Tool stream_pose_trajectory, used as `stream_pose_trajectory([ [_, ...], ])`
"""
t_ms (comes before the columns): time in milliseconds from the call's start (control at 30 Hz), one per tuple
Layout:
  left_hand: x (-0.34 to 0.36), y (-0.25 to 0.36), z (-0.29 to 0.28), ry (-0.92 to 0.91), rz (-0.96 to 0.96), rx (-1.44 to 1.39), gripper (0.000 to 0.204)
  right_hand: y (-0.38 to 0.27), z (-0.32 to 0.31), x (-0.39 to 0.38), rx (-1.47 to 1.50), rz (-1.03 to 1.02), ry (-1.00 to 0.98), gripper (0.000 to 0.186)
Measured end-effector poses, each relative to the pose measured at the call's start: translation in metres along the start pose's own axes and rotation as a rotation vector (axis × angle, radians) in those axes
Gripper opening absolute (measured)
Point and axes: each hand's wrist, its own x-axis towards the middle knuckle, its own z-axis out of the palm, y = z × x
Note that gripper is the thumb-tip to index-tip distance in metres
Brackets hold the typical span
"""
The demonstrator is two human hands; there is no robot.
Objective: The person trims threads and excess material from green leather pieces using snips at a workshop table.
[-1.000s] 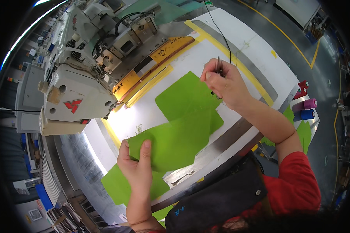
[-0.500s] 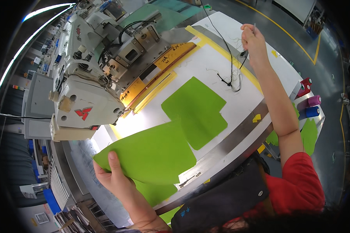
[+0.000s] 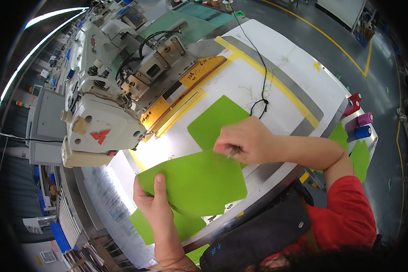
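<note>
A green fabric piece (image 3: 195,186) is pinched at its left edge by my left hand (image 3: 152,201), thumb on top. My right hand (image 3: 245,140) is closed around small metal snips (image 3: 232,152), slightly blurred, over the piece's upper right part. Another green piece (image 3: 220,113) lies flat behind, partly hidden under my right hand; a third green piece (image 3: 143,226) lies beneath my left hand. A white sewing machine (image 3: 97,131) with metal fittings stands left of the fabric, beside yellow-taped guides (image 3: 199,72) on the white work surface (image 3: 285,109).
A black cord (image 3: 264,81) with loose threads crosses the surface behind my right hand. Red, pink and blue thread spools (image 3: 362,131) stand at the right edge, with more green pieces (image 3: 359,158) below them. A gray aisle floor (image 3: 326,27) with yellow lines lies beyond.
My right hand rose to the far right near the cord, then came down leftward over the held piece. My left hand shifted down-left with the fabric, then slightly back up-right.
</note>
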Motion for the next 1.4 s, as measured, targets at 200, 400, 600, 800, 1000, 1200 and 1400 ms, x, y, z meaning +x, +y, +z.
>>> stream_pose_trajectory([
  [200, 0.002, 0.014, -0.005, 0.054, -0.029, -0.101, 0.023, 0.014, -0.02, 0.007, 0.399, 0.488, 0.034, 0.012],
  [400, 0.003, 0.008, -0.003, 0.103, -0.1, -0.14, 0.023, -0.002, -0.01, 0.006, 0.479, 0.508, -0.275, 0.021],
  [600, 0.004, 0.006, 0.002, 0.066, -0.155, -0.207, 0.022, 0.011, 0.001, 0.001, 0.36, 0.369, -0.175, 0.017],
  [800, 0.005, 0.007, -0.002, 0.002, -0.099, -0.114, 0.019, 0.011, 0.006, -0.009, 0.184, 0.241, -0.32, 0.02],
  [1000, 0.0, 0.005, 0.001, -0.055, -0.054, 0.003, 0.018, 0.016, 0.015, -0.015, -0.134, 0.071, -0.361, 0.018],
  [1200, -0.001, 0.017, -0.006, 0.016, -0.072, -0.035, 0.017, 0.029, 0.003, -0.002, 0.051, 0.399, -0.332, 0.016],
  [1400, -0.001, 0.01, 0.0, -0.036, -0.042, -0.027, 0.017, 0.011, 0.004, -0.003, 0.254, 0.249, -0.321, 0.016],
])
